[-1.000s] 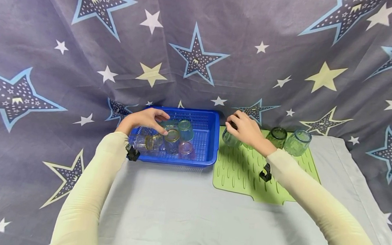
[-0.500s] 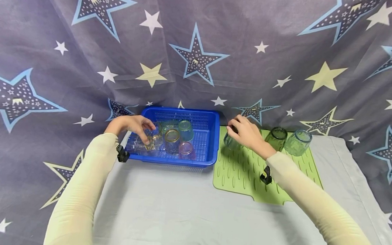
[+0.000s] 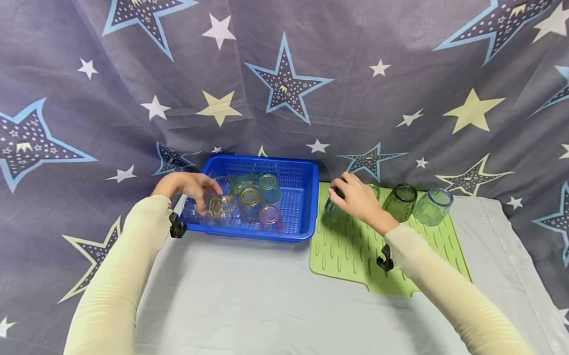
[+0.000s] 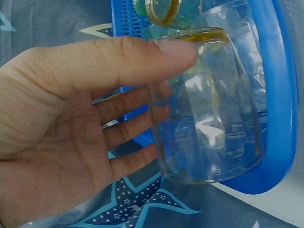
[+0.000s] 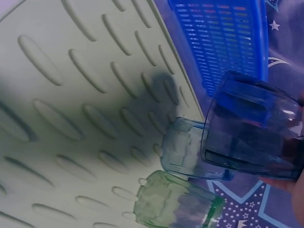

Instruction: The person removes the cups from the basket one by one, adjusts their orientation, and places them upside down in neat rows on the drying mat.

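Nearest, pale grey bench, bare in front. Next, on the right, green ribbed mat; on the left, blue basket, touching the mat's left edge.

Changed within the last second:
- Left grip no longer spread over the middle of the basket. Now down at the near-left corner, thumb over and fingers under a clear gold-rimmed glass, tipped on its side with the rim facing right. Seen from the left wrist, lifted just off the basket floor. So: one glass taken in hand and starting out of the pile.
- Right grip barely shifted. Wrapped round a dark blue glass at the far-left corner of the mat, mouth down and tilted, not yet let go.

Further in the basket, several more glasses, teal, pink and clear. Just beside the dark blue one, a pale blue glass and a green glass. Toward the mat's far right, two green glasses. Behind everything, star-printed cloth.

No brand, label or readable writing anywhere.
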`<state>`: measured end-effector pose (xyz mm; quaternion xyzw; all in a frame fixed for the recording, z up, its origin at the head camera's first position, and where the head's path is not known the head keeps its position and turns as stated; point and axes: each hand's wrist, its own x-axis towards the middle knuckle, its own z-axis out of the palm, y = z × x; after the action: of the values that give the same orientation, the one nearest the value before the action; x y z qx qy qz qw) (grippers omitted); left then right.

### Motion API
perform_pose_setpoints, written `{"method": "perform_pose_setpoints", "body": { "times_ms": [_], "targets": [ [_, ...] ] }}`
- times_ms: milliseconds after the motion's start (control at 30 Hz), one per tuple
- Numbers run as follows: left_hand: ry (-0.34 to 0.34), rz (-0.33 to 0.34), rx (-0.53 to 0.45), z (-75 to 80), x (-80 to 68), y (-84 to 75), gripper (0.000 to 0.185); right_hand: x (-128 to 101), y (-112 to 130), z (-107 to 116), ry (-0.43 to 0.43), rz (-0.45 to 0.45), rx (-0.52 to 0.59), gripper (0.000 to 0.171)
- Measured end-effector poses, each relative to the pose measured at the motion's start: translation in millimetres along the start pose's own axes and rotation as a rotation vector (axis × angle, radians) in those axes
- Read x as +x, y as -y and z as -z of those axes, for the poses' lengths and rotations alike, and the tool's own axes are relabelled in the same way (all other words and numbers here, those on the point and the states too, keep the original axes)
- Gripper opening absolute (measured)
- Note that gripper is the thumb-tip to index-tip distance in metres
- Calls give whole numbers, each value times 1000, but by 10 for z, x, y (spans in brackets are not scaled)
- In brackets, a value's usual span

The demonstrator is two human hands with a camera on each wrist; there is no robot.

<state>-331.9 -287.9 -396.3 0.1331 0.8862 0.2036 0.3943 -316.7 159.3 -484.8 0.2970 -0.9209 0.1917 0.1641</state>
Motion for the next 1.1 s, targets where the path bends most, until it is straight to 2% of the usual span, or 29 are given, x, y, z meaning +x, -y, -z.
{"method": "perform_pose_setpoints", "body": {
  "times_ms": [400, 700, 1100],
  "targets": [
    [-1, 3, -1, -36, 50, 29, 76, -117, -29, -149, 4, 47, 3, 20],
    [-25, -1, 12, -54, 57, 32, 72, -165, -71, -274, -57, 130, -17, 18],
    [-66, 26, -8, -77, 26, 44, 67, -216, -98, -391, -50, 149, -38, 19]
  ]
}}
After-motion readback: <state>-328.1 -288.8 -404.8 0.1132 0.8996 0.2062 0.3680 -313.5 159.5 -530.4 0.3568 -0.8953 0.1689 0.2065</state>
